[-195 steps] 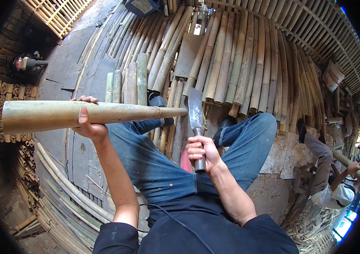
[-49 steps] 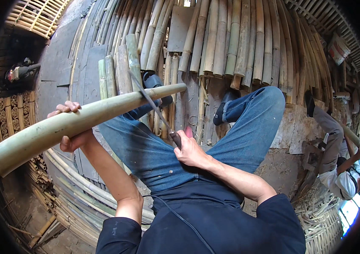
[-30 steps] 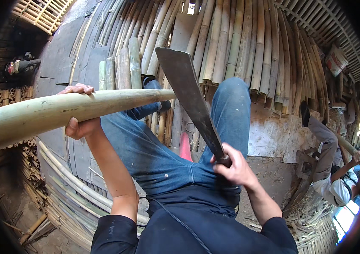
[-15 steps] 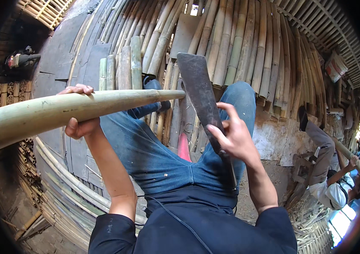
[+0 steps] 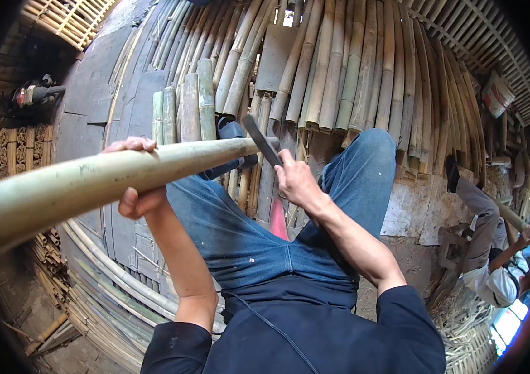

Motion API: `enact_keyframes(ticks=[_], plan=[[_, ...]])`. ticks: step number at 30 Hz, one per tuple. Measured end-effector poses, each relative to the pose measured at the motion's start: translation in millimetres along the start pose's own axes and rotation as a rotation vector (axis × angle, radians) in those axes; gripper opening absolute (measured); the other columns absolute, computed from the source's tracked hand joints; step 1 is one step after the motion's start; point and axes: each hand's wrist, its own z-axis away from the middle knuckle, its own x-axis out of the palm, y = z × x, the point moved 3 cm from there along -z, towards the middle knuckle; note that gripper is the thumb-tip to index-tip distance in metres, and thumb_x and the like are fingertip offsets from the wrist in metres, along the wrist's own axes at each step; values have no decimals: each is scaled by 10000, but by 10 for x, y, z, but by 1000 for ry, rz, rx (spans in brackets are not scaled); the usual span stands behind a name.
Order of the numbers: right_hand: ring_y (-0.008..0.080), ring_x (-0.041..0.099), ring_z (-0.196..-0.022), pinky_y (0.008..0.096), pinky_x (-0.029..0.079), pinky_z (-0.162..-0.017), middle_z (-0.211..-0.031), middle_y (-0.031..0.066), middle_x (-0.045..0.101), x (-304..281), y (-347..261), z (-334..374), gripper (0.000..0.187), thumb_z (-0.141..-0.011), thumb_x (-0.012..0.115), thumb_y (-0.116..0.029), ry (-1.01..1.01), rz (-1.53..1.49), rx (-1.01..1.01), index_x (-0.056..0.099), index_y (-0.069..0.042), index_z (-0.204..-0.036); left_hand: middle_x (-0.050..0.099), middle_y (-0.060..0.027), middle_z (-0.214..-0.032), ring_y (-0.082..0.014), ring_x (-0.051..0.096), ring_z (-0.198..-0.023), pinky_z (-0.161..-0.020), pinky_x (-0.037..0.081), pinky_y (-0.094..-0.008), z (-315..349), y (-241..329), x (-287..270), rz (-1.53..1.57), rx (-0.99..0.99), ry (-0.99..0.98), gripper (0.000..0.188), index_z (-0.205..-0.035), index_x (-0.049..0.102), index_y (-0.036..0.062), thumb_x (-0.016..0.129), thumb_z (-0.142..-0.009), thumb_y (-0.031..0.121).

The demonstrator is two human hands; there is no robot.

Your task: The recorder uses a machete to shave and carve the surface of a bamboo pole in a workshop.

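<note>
Grasping bamboo (image 5: 90, 183), the left hand (image 5: 145, 201) spreads wide; the right hand (image 5: 300, 182) clenches a knife (image 5: 261, 139).

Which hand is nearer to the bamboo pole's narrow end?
Right. The right hand, holding the dark-bladed knife, is close beside the narrow end; the left hand grips the bamboo pole farther left, around its middle.

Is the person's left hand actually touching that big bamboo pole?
Touching. The head view shows the left hand gripping the bamboo pole, fingers curled over its far edge, thumb against its near side.
</note>
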Motion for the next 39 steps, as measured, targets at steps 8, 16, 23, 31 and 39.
enact_keyframes(ticks=[8, 16, 23, 31, 39], plan=[[445, 657, -797, 519, 543, -738, -921, 277, 645, 256, -38, 129, 725, -762, 533, 32, -24, 94, -231, 356, 63, -1464, 597, -191, -1028, -309, 566, -940, -927, 430, -453, 153, 196, 367, -219, 30, -225, 702, -1208, 509, -3, 630, -676, 439], [451, 667, -836, 501, 560, -784, -1005, 285, 657, 422, -201, 281, 770, -728, 527, 76, 21, 60, -321, 380, -3, -1480, 568, -139, -959, -258, 533, -901, -894, 402, -432, 383, 342, 268, -291, -6, -69, 587, -1172, 504, 34, 633, -717, 381], [446, 677, -799, 515, 573, -727, -913, 274, 663, 431, 88, 94, 756, -738, 552, 53, -160, 54, -113, 369, 14, -1470, 556, -119, -930, -238, 544, -866, -838, 420, -424, 511, 452, 221, -316, 4, -51, 550, -1121, 452, 60, 679, -731, 374], [426, 673, -852, 476, 569, -778, -996, 274, 654, 571, -123, 303, 726, -732, 546, 62, -98, -10, -255, 432, -16, -1445, 586, -134, -899, -255, 574, -857, -862, 456, -439, 597, 482, 43, -526, 70, 336, 454, -1122, 541, 45, 585, -753, 306], [414, 681, -778, 506, 562, -719, -913, 248, 646, 550, -74, 268, 689, -773, 533, 60, -133, 76, -224, 407, -2, -1448, 567, -115, -886, -253, 581, -865, -887, 478, -427, 567, 434, 162, -542, 94, 530, 400, -1073, 527, 63, 585, -755, 297]])
